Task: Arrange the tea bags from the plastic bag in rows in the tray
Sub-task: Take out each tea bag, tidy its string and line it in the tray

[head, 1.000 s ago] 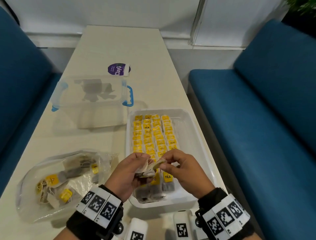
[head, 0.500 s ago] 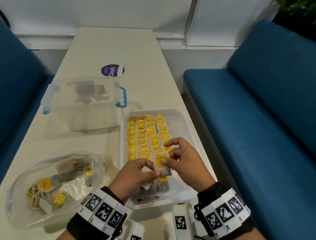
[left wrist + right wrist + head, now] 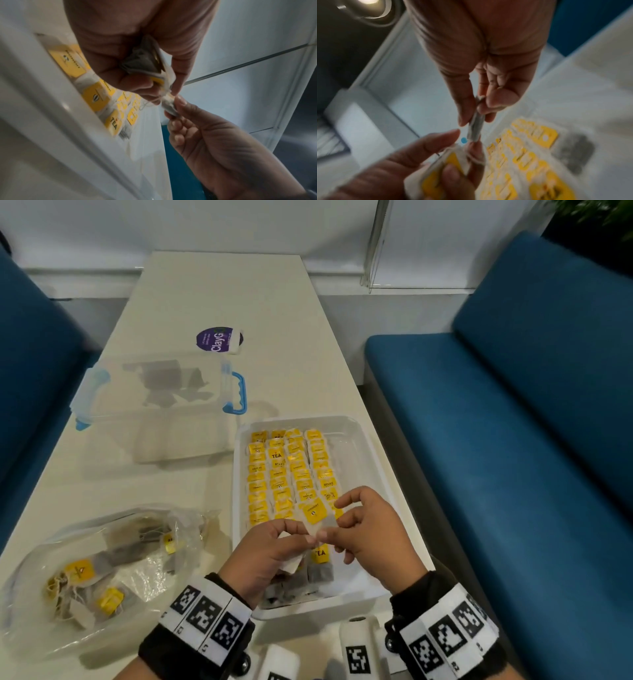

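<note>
Lifted slightly since a second ago, both hands now hover over the near end of the white plastic tray (image 3: 383, 463). Right hand (image 3: 371, 534) pinches one yellow-tagged paper tea bag (image 3: 317, 517) at its edge; left hand (image 3: 265, 556) grips a small bunch of spare bags (image 3: 145, 60). Crumpled clear plastic bag (image 3: 102, 570) lies left of the tray on the pale table (image 3: 219, 292).
</note>
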{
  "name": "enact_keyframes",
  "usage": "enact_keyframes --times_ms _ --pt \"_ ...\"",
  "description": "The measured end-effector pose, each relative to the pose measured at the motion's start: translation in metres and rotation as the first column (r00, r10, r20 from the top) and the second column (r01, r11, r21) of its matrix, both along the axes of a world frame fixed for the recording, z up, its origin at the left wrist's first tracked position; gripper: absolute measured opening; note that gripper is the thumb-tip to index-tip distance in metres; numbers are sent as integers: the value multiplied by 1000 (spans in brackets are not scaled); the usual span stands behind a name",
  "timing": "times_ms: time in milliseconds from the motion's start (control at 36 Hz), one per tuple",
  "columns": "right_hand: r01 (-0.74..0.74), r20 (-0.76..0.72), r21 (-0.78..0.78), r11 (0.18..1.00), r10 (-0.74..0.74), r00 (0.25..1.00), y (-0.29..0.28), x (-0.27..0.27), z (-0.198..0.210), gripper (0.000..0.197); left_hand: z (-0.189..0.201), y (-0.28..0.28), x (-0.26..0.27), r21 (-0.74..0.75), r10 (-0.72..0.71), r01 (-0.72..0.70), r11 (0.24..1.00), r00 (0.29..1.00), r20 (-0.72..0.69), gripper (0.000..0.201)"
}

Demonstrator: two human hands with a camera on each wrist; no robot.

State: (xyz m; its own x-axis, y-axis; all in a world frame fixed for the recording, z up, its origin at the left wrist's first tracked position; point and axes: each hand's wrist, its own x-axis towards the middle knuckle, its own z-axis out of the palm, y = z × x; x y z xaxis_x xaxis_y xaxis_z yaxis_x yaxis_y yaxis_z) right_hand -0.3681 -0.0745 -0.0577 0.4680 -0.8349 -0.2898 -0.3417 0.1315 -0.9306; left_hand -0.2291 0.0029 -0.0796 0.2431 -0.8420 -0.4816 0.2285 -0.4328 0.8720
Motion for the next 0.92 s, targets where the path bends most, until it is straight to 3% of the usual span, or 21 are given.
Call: enact_keyframes --times_ms 111,167,250,306,389,500,694,778,917 --pt "-38 -70 -173 984 26 997 1 0 5 28 0 -2 -1 -27 15 -15 1000 1000 -17 16" --pt "-74 -59 -152 986 65 996 1 -1 7 26 1 -3 -1 -49 23 -25 998 999 -33 24" --pt "-83 -6 -100 991 83 997 2 -2 6 20 4 -4 -2 -92 32 -35 995 999 -28 10" --pt "-62 34 -72 995 65 997 3 -2 6 18 5 -5 -2 -101 57 -59 993 998 -26 10" --pt "-4 85 -36 999 7 996 4 -3 4 18 3 -5 -1 -85 89 -89 992 996 -4 18" --pt "62 121 11 998 -63 991 6 -4 0 19 4 -4 -6 -72 28 -23 997 998 63 31" --pt "56 20 -15 998 -56 998 9 -9 -8 18 1 -5 -7 -20 62 -60 998 990 125 29" --pt "115 -28 -65 991 -117 993 6 -11 -16 21 2 -5 -5 -22 91 -89 996 988 122 16" --pt "164 -149 -145 976 -185 971 -5 -10 -30 26 1 -3 0 -34 136 -133 991 987 84 13"
